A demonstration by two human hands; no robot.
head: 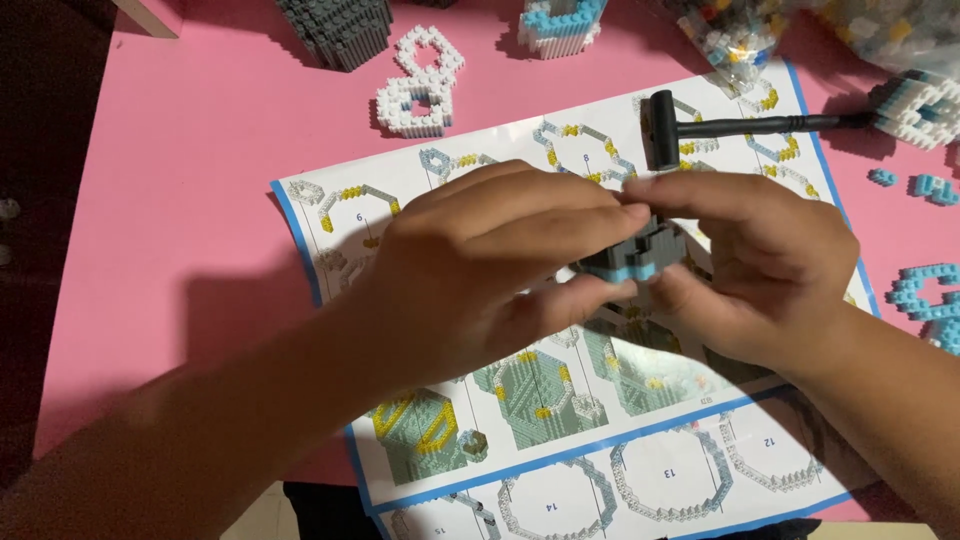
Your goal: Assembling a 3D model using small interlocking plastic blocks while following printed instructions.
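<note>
While pinched between left hand (470, 265) and right hand (760, 265), brick piece (632, 255): grey, blue-banded.

The block piece (632, 256) is a small build of tiny grey bricks with a light blue band along its lower edge and a notched, stepped top. It is held above the printed instruction sheet, pinched between both hands, with the left hand (480, 270) covering its left side and the right hand (760, 265) gripping its right side and top. Only its middle part shows between the fingers, so its full shape cannot be told.
</note>
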